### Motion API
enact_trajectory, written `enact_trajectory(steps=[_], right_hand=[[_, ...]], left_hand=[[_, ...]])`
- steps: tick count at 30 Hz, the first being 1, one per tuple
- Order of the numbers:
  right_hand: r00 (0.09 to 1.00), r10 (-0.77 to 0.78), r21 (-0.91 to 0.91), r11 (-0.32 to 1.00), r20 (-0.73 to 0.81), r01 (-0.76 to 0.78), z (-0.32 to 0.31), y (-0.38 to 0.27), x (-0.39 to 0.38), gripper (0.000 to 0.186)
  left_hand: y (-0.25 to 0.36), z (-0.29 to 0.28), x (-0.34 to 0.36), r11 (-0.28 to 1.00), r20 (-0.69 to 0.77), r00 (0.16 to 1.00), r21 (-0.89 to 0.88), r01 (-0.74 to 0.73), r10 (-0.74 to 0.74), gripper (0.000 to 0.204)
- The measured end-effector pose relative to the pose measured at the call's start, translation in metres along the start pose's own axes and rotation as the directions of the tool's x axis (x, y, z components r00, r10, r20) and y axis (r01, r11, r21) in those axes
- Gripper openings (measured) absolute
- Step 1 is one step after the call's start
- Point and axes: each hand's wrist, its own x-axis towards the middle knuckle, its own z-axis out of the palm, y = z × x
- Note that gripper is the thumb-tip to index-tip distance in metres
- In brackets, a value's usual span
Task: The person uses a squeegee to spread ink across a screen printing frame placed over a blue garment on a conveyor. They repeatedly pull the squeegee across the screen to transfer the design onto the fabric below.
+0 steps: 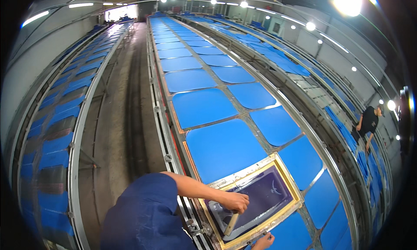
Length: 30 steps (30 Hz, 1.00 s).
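My left hand point(236, 202) grips a squeegee point(231, 224) with a pale bar, lying at a slant over the left part of a printing screen point(285, 176). The screen has a pale, yellow-edged frame and dark purple mesh with whitish, wet-looking ink along the squeegee and patches farther right. It rests over blue panels point(217, 148) on a long print table. My right hand point(263, 241) is low in view beside the screen's near edge, fingers curled; what they hold, if anything, is hard to make out.
Rows of blue panels run far ahead between metal rails point(166, 159). A parallel table point(76, 163) stands left, across a floor aisle point(126, 120). Another table point(284, 54) runs along the right, where a person in dark clothing point(369, 122) bends over blue pieces. Lights hang overhead.
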Motion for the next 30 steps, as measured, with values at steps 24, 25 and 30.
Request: enact_trajectory(steps=[24,25,30], right_hand=[[0.991,0.117,-0.071,0.99,-0.067,-0.121,0.013,0.011,0.001,0.025],[0.994,0.076,-0.061,0.995,-0.083,-0.082,0.013,0.013,0.004,0.025],[0.992,0.056,-0.055,0.997,-0.109,-0.062,0.01,0.01,0.005,0.024]], left_hand=[[-0.002,0.005,0.071,0.978,0.504,0.84,-0.065,-0.196,0.202,0.008],[0.0,-0.012,0.062,0.986,0.575,0.809,0.028,-0.166,0.12,0.006],[0.047,-0.052,0.008,0.809,0.46,0.668,0.269,0.523,-0.584,0.018]])
